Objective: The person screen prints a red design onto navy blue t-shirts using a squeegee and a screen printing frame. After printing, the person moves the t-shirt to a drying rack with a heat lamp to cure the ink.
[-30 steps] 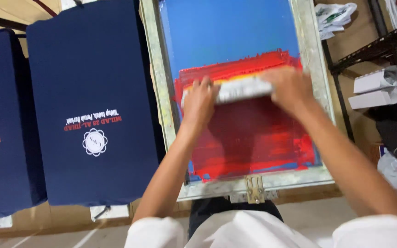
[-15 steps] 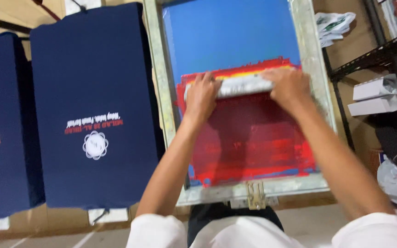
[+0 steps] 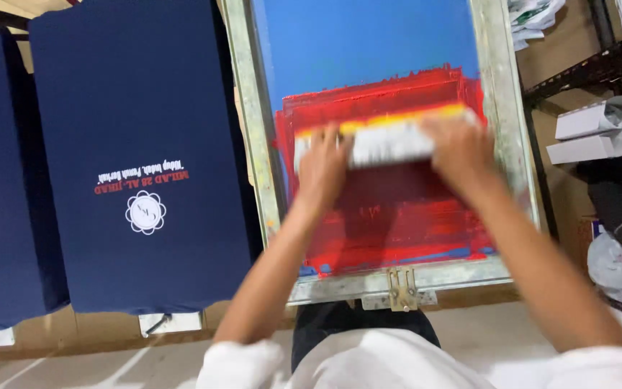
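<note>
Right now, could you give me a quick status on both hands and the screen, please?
Left hand and right hand both grip the squeegee. Red ink across blue screen. Nothing in the way.

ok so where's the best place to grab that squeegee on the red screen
Grip the squeegee along its pale handle bar, one hand near each end, coming from above on the near side. It lies long and crosswise on the framed screen, its yellow blade edge facing away. The left hand and right hand already sit that way, probably spreading pressure evenly.
</note>
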